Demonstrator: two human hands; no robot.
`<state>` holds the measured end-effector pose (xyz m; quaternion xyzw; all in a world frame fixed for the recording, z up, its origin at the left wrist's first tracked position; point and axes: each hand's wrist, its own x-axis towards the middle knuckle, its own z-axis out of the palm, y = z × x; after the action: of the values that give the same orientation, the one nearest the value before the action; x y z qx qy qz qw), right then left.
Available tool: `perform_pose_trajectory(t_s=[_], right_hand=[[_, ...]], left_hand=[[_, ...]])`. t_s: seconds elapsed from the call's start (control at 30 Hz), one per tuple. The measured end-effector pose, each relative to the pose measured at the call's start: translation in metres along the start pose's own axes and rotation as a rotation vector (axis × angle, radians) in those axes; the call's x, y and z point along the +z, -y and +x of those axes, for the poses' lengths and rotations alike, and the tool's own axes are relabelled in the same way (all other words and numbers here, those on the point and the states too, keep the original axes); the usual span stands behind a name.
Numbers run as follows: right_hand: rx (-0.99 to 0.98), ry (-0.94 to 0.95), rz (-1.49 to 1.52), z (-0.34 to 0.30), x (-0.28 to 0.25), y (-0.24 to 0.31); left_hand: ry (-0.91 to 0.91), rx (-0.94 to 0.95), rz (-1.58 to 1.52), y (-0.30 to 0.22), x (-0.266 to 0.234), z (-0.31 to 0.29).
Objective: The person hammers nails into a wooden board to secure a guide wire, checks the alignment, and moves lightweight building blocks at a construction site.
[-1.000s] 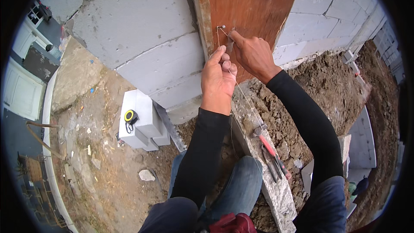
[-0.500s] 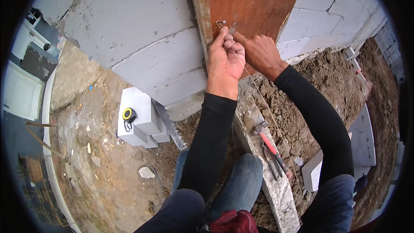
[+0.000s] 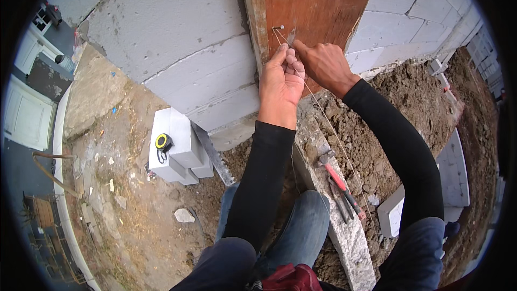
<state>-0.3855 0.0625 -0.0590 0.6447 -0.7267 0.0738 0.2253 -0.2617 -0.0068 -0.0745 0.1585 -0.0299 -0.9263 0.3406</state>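
A thin string is looped over a nail in the brown wooden board. My left hand, palm turned up, pinches the string just below the nail. Close against its fingertips is my right hand, back upward and fingers curled; what they hold is hidden. A small grey pointed shape shows on the board by the right fingertips, and I cannot tell whether it is a blade or a mark. From the hands the string slants down to the right, past a concrete beam.
A red-handled hammer and pliers lie on the concrete beam. At left, a yellow tape measure rests on white blocks, with a handsaw leaning beside them. Clumpy soil spreads at right.
My left hand has drawn slightly down from the nail, and more of the string loop shows between nail and fingertips. The right hand stays nearly in place.
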Motion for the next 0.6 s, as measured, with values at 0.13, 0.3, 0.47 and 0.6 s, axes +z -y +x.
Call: perform_pose_trajectory(t_s=[0.13,0.3,0.47,0.6], right_hand=[[0.026,0.008,-0.002,-0.003,0.002,-0.005],[0.044,-0.004,-0.005,-0.004,0.008,-0.013],[0.074,-0.035,0.024,-0.009,0.009,-0.017],[0.079,-0.072,0.055,-0.007,0.007,-0.021]], left_hand=[[0.01,-0.005,-0.064,0.003,0.001,0.012],[0.036,-0.026,-0.093,0.001,0.006,0.014],[-0.014,-0.03,-0.085,0.003,0.01,0.012],[0.002,-0.012,-0.106,0.005,0.007,0.014]])
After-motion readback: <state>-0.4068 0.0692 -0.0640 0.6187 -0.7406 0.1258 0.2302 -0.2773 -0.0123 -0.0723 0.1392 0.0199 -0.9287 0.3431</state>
